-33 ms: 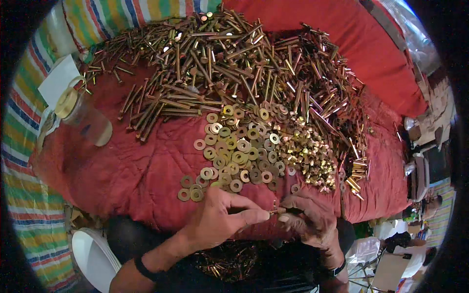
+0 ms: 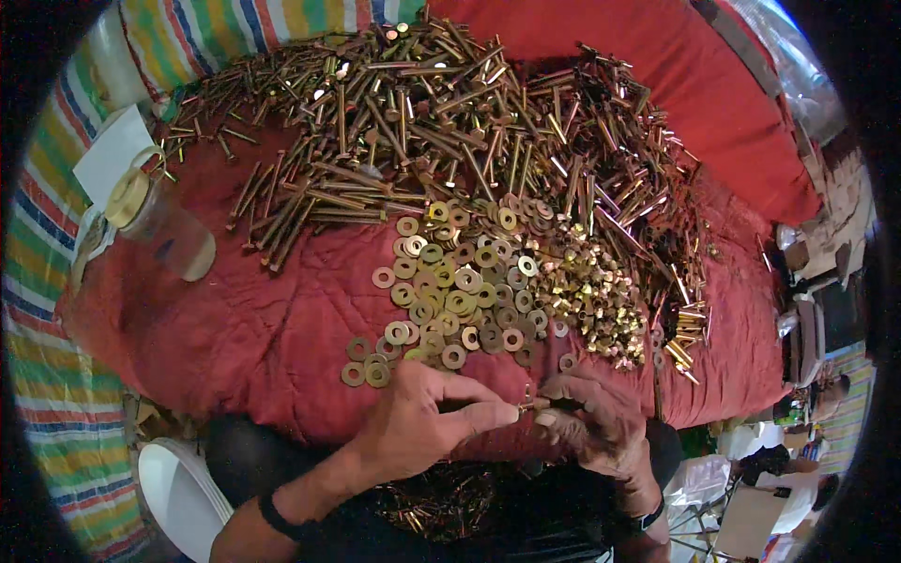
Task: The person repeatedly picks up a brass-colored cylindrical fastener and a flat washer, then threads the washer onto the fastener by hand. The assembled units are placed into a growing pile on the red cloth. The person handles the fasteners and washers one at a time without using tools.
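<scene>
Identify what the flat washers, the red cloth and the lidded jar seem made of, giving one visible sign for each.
Flat washers: metal, probably plated, with a dull yellowish sheen.
Red cloth: probably woven fabric, matt, with soft creases.
Lidded jar: clear glass or plastic, I can't tell which; red shows through its wall.

Black fisheye corners, bent edges, glinting bolts point(image 2: 460, 122)

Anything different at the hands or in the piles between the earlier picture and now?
Nothing visibly moved, and nothing was taken up or let go. The left hand and right hand still pinch the small metal piece between them. The bolts, washers, nuts and jar stayed as they were.
</scene>
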A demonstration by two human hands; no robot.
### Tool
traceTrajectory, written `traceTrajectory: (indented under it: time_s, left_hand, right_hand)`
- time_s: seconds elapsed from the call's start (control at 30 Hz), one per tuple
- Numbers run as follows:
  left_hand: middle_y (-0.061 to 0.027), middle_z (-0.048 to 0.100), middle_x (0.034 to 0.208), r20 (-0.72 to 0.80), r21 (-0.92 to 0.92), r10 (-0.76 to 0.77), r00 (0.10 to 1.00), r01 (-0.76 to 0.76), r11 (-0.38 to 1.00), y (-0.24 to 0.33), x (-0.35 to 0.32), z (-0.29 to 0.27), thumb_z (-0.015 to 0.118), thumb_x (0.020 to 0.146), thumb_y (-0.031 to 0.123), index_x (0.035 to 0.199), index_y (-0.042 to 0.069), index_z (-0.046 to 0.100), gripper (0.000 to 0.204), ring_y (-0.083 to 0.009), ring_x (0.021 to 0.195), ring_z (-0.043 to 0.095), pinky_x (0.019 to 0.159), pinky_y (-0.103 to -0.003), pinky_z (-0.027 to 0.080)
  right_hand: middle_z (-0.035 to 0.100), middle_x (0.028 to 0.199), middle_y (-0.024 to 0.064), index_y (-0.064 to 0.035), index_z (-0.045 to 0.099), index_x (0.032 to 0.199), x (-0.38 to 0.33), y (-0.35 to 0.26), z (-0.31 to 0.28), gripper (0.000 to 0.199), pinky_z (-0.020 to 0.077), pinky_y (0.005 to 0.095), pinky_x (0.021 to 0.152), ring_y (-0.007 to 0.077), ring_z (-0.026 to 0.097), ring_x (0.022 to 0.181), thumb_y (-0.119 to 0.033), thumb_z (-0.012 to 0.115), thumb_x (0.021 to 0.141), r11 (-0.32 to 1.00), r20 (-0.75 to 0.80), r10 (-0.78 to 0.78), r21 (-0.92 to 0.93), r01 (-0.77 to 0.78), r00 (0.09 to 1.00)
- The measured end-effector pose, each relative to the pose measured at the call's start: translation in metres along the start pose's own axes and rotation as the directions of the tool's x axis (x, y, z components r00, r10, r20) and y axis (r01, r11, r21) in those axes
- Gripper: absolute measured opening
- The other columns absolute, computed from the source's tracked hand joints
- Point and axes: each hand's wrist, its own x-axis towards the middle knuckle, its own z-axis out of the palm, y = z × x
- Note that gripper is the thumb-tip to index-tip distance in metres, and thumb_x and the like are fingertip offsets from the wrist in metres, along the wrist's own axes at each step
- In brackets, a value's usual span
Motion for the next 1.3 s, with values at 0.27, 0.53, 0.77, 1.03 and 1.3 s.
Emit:
traceTrajectory:
  time_s: [0.27,0.53,0.77,1.03,1.3]
  left_hand:
    - [-0.0087,0.065,0.064,0.026,0.413,0.536,0.844,-0.498,0.763,-0.002,0.000,0.005,0.085,0.082,0.013,0.088,0.005,0.076,0.014,-0.0234,0.049,0.062,0.045,-0.035,0.045]
    - [-0.0083,0.069,0.069,-0.070,0.254,0.355,0.932,-0.328,0.910,-0.003,0.001,0.004,0.083,0.085,0.013,0.087,0.001,0.077,0.014,-0.0180,0.057,0.065,0.053,-0.032,0.048]
    - [-0.0063,0.076,0.076,-0.049,0.063,0.136,0.989,-0.133,0.989,-0.001,0.001,-0.001,0.081,0.089,0.014,0.094,0.000,0.080,0.015,-0.0078,0.065,0.065,0.059,-0.027,0.049]
    - [-0.0053,0.075,0.075,0.041,0.028,0.090,0.995,-0.091,0.995,0.000,-0.001,0.005,0.081,0.090,0.013,0.094,-0.001,0.080,0.015,-0.0045,0.068,0.063,0.061,-0.025,0.049]
    - [-0.0052,0.078,0.080,0.012,0.012,0.045,0.999,-0.045,0.999,0.003,0.000,-0.002,0.080,0.090,0.012,0.096,0.000,0.080,0.014,-0.0044,0.072,0.064,0.065,-0.024,0.051]
  right_hand:
    - [0.069,0.109,0.0159,-0.0003,0.066,0.115,-0.003,-0.008,-0.002,0.032,0.0547,0.0367,0.082,0.0345,0.069,0.090,-0.029,0.068,0.100,0.973,0.061,0.230,-0.020,-0.229,0.971]
    - [0.073,0.096,0.0097,0.0001,0.070,0.109,0.002,-0.025,0.002,0.021,0.0552,0.0343,0.080,0.0173,0.068,0.089,-0.018,0.071,0.099,0.839,-0.089,0.434,0.403,-0.366,0.897]
    - [0.072,0.085,0.0089,0.0003,0.074,0.103,0.013,-0.014,0.005,0.032,0.0543,0.0314,0.070,0.0200,0.070,0.079,-0.019,0.087,0.081,0.996,-0.238,-0.078,-0.064,0.065,0.968]
    - [0.070,0.080,0.0063,-0.0014,0.074,0.098,0.004,-0.021,0.000,0.020,0.0524,0.0288,0.068,0.0173,0.068,0.074,-0.019,0.080,0.089,0.980,-0.098,0.192,-0.037,-0.196,0.977]
    - [0.075,0.096,0.0091,-0.0027,0.074,0.103,0.011,-0.019,0.000,0.025,0.0544,0.0329,0.071,0.0235,0.072,0.082,-0.019,0.083,0.086,0.992,-0.149,-0.070,-0.114,0.053,0.986]
